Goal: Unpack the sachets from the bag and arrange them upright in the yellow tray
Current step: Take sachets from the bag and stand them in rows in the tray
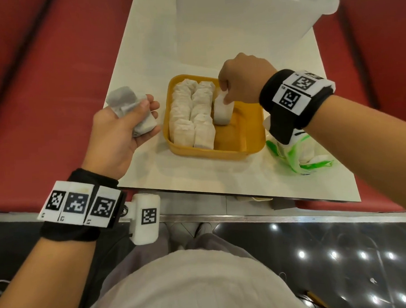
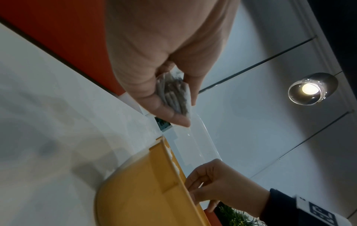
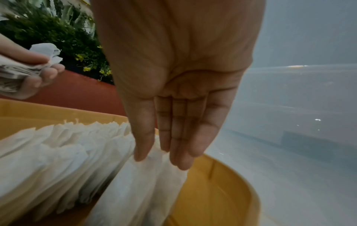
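The yellow tray [image 1: 220,153] sits mid-table and holds two full rows of white sachets [image 1: 191,112] standing upright along its left side. My right hand [image 1: 225,98] reaches into the far end of the third column. Its thumb and fingertips pinch the tops of a small upright stack of sachets [image 1: 222,113], also seen in the right wrist view [image 3: 150,183]. Left of the tray, my left hand [image 1: 144,114] grips a loose bundle of sachets [image 1: 125,103] above the table edge. The green-and-white bag [image 1: 299,154] lies crumpled right of the tray, partly hidden under my right wrist.
A large clear plastic bin [image 1: 238,24] stands at the far end of the white table [image 1: 198,177]. Red benches [image 1: 43,91] run along both sides. The tray's right part shows bare yellow floor [image 1: 240,129].
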Motion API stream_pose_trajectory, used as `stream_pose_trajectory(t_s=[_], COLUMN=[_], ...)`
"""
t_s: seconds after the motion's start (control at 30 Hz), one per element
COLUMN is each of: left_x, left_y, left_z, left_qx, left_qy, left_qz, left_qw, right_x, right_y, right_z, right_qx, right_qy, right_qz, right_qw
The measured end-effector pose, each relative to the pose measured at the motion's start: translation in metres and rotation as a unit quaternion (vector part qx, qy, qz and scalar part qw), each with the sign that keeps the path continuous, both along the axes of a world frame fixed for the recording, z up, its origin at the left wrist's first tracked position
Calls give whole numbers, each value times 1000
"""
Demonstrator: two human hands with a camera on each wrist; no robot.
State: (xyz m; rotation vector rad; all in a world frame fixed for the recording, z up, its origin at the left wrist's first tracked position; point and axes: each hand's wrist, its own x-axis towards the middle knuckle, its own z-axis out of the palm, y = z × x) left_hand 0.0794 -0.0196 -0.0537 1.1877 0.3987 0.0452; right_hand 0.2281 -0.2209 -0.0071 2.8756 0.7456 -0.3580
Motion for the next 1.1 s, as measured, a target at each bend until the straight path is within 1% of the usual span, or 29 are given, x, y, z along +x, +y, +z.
stream_pose_trajectory(t_s=[0.13, 0.23, 0.4, 0.5, 0.57, 0.63, 0.67, 0.73, 0.8, 0.9, 0.97, 1.0, 1.03, 1.1], left_x=[0, 0, -2, -3, -4, -4, -4, -4, -4, -6, -8, -8, -9, -10], left_y=[0, 0, 3, 5, 6, 6, 6, 4, 2, 2, 3, 4, 5, 6], left_z=[-1, -1, -2, -2, -2, -3, -2, -2, -1, 0, 0, 0, 0, 0], left_qx=[1, 0, 2, 3, 0, -3, -4, -4, -3, -2, -1, -1, -2, -5], left_qy=[7, 7, 8, 7, 6, 6, 7, 8, 7, 5, 5, 5, 5, 5], left_qz=[4, 0, 1, 4, 5, 4, 1, -6, -14, -20, -20, -20, -19, -16], left_qw=[1000, 1000, 1000, 1000, 1000, 1000, 1000, 1000, 1000, 1000, 1000, 1000, 1000, 1000], right_x=[-4, -1, 4, 3, -4, -15, -21, -24, -20, -13, -14, -17, -20, -28], right_y=[4, 10, 10, 3, -3, -5, -4, -1, 1, -3, -8, -12, -15, -22], right_z=[-4, -8, -3, 6, 10, 9, 7, 2, -3, 0, 5, 7, 9, 8], right_qx=[-33, -34, -23, 25, 70, 106, 109, 71, 25, 17, 52, 88, 133, 224], right_qy=[9, 21, 13, -6, 23, 86, 117, 146, 144, 129, 145, 162, 176, 182], right_qz=[1, -5, -18, -61, -95, -106, -104, -82, -69, -83, -114, -142, -180, -265], right_qw=[999, 999, 999, 998, 993, 985, 982, 983, 987, 988, 981, 973, 959, 920])
